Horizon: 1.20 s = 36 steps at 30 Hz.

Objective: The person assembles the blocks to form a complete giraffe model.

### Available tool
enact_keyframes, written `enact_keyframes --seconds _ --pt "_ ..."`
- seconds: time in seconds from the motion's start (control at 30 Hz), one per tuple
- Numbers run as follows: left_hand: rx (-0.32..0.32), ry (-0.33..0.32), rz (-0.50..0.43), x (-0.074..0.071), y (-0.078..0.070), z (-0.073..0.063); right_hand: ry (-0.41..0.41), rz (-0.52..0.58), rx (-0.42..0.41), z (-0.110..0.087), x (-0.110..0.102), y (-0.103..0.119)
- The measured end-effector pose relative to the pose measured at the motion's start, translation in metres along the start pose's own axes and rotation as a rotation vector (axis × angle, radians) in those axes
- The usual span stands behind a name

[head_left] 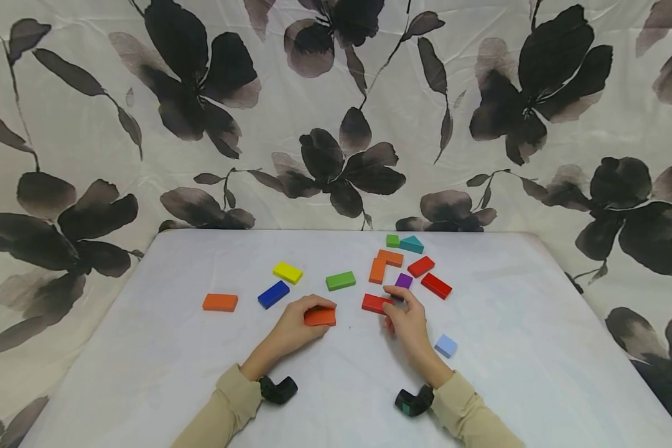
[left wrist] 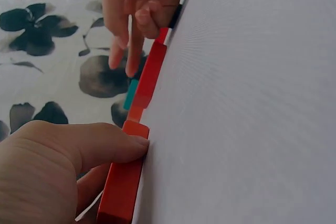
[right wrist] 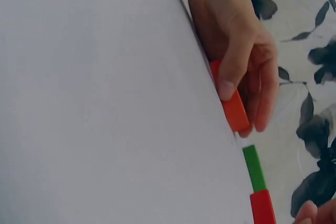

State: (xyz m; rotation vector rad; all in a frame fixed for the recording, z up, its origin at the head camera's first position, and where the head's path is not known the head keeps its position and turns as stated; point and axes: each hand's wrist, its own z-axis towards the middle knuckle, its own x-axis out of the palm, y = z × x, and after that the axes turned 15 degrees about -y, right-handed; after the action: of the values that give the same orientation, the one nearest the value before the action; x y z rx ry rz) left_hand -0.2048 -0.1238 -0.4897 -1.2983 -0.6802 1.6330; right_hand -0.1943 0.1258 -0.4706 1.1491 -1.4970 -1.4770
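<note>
In the head view my left hand [head_left: 298, 323] grips an orange block [head_left: 320, 318] standing at the middle of the white table. The left wrist view shows the thumb [left wrist: 123, 145] pressed on that block [left wrist: 118, 195], with fingers behind it. My right hand [head_left: 411, 320] is at a red block [head_left: 374, 303], thumb near its right end and forefinger beyond it. Loosely extended fingers of the right hand [left wrist: 142, 3] show behind the red block [left wrist: 152, 72] in the left wrist view. A purple block [head_left: 404, 281] lies just past the right fingertips.
A green block [head_left: 340, 281] lies between and beyond the hands. Yellow [head_left: 288, 272], blue [head_left: 273, 294] and orange [head_left: 220, 303] blocks lie left. Beyond the right hand are two orange blocks [head_left: 378, 270], two red blocks [head_left: 437, 286] and a teal triangle [head_left: 411, 244]. A light blue block [head_left: 445, 346] sits right.
</note>
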Motion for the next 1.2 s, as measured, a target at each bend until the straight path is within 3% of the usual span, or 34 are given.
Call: enact_keyframes --seconds 0.23,0.47,0.7,0.97,1.2 --pt "0.010 0.018 -0.001 0.006 -0.002 0.004 0.122 -0.055 -0.026 0.011 0.000 0.001" --pt "-0.002 0.032 0.007 0.006 0.000 0.001 0.164 -0.200 -0.032 0.010 0.000 -0.005" --pt "0.043 0.052 0.019 0.007 -0.002 -0.003 0.227 -0.285 -0.087 0.007 -0.005 -0.010" --pt "0.098 0.058 -0.009 0.019 -0.009 -0.017 0.336 -0.296 -0.127 0.000 -0.017 -0.011" --pt "0.105 0.046 0.001 0.023 -0.018 -0.028 0.383 -0.266 -0.153 -0.013 -0.023 -0.013"
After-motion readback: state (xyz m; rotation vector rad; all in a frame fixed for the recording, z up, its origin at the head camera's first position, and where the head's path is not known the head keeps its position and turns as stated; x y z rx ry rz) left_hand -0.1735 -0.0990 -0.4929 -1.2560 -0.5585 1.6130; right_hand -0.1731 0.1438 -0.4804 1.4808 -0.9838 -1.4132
